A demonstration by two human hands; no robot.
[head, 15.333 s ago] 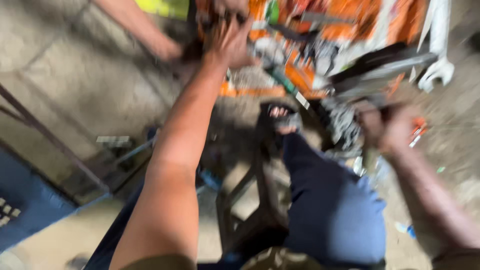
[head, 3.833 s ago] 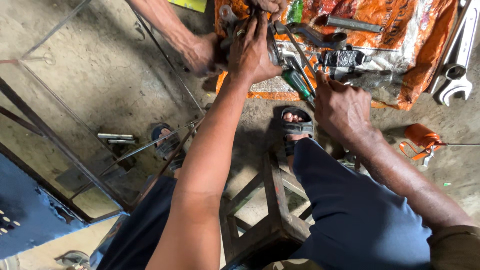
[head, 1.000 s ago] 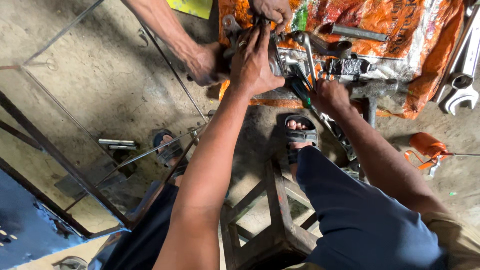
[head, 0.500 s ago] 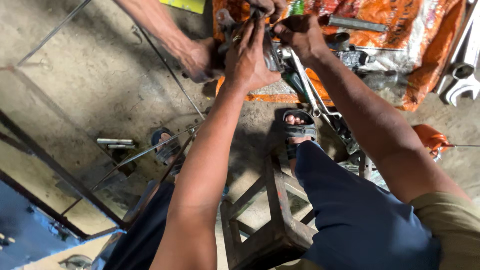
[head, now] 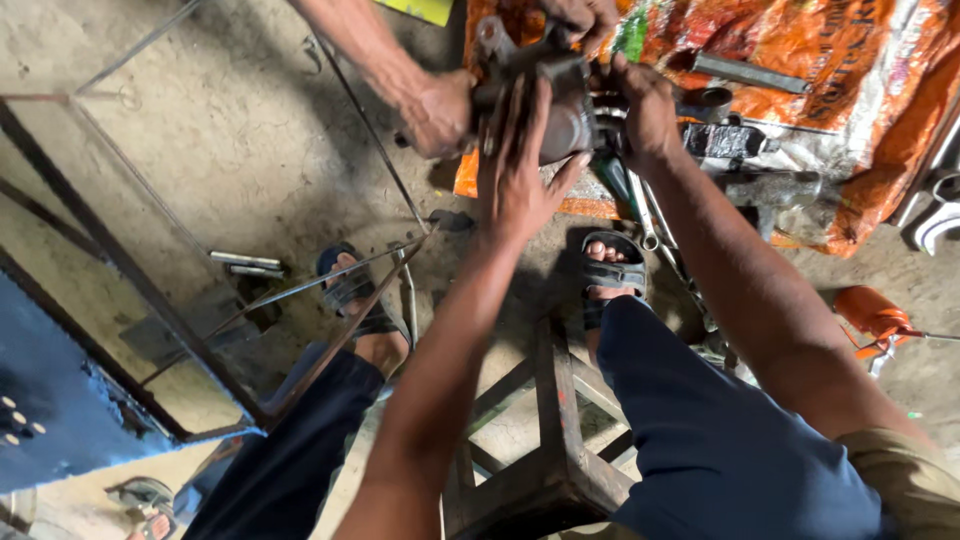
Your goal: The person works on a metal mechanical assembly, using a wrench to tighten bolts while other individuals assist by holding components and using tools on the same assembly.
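Far left, at 8 o'clock, a blue painted metal panel (head: pixel 60 400) leans beside a thin steel rod frame (head: pixel 330 280). Two short silver bolts (head: pixel 248 263) lie on the concrete floor near it.

At 11 o'clock a co-worker's hand (head: pixel 437 112) closes on the left end of the greasy grey cast-metal housing (head: pixel 560 110). A second co-worker's hand (head: pixel 580 15) grips it from above at 12 o'clock. The housing sits at the near edge of the crumpled orange plastic sack (head: pixel 830 60), raised a little off it as far as we can tell.

Our left hand (head: pixel 515 185) comes up from 6 o'clock, fingers (head: pixel 520 110) spread wide and flat against the housing's near face, thumb out toward 3 o'clock. It presses and does not grasp. Our right hand (head: pixel 645 110) sits at the housing's 3 o'clock end, fingers curled tight around it. What lies under the palm is hidden.

We judge the step as bracing: all hands steady the housing. Any further work on it calls for firm counter-pressure from the flat left palm and no slip on the greasy metal.

Below us is the dark wooden stool (head: pixel 555 440). Further right a round steel bar (head: pixel 750 72) lies on the sack, and an orange-handled tool (head: pixel 872 312) lies on the floor at 3 o'clock.
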